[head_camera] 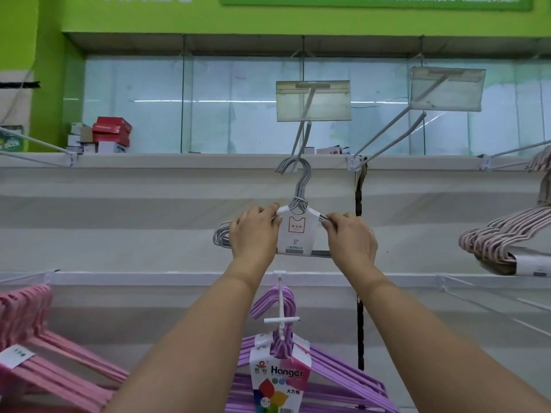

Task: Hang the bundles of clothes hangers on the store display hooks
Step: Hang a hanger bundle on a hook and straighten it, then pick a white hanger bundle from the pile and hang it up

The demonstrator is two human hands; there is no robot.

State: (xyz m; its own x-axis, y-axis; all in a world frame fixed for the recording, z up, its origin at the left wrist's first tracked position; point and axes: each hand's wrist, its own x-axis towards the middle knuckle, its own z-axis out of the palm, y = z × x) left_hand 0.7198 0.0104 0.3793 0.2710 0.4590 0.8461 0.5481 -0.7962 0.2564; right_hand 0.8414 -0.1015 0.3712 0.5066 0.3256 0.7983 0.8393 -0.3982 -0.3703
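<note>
Left hand [253,231] is gripping the left shoulder of the grey hanger bundle [293,231], fingers curled round the wires beside the white shirt-shaped label [293,234]. Right hand [351,238] is pinching the right shoulder, thumb and fingers clamped on the wires at the label's edge. Both grips are closed on the bundle. The bundle's hook tops are sitting over the upper display hook [301,144], under a clear price-tag holder [313,101]; the bundle is hanging in front of the white back panel [149,204]. Directly below, a purple hanger bundle [298,368] is hanging on a lower hook [281,305]. Pink hangers [44,353] are lying lower left. Pale pink hangers [507,234] are hanging at right. A second empty hook [393,132] is sticking out upper right. Red and white boxes [107,135] are sitting on the top shelf.
</note>
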